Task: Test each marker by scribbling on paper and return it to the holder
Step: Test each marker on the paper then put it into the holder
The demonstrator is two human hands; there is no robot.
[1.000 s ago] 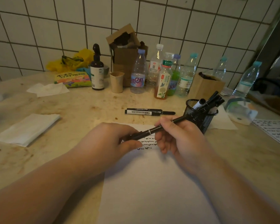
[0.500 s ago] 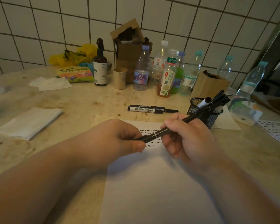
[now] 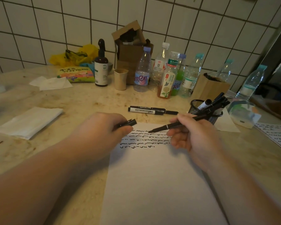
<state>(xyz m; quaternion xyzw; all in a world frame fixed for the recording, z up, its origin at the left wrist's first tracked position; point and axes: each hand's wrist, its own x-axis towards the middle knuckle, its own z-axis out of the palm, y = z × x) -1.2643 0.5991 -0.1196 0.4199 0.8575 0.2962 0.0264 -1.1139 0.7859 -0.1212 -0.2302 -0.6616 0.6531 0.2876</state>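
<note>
A white sheet of paper (image 3: 156, 181) lies in front of me, with several rows of black scribbles near its top. My right hand (image 3: 195, 137) grips a thin black marker (image 3: 173, 125), uncapped, its tip just above the top scribble row. My left hand (image 3: 102, 132) pinches the black marker cap (image 3: 128, 123) at the paper's upper left corner. A black mesh holder (image 3: 203, 111) with several markers stands to the right, behind the right hand. Two more markers (image 3: 149, 109) lie side by side on the counter beyond the paper.
Several plastic bottles (image 3: 167, 75), a dark spray bottle (image 3: 101, 70), a paper cup (image 3: 120, 79) and cardboard boxes line the tiled wall. Folded tissues (image 3: 28, 121) lie at the left. Another scribbled sheet (image 3: 277, 135) sits at the right edge.
The cap has come off the marker: my left hand pulled left with the cap, my right hand moved right with the marker. The scribbles are now uncovered.
</note>
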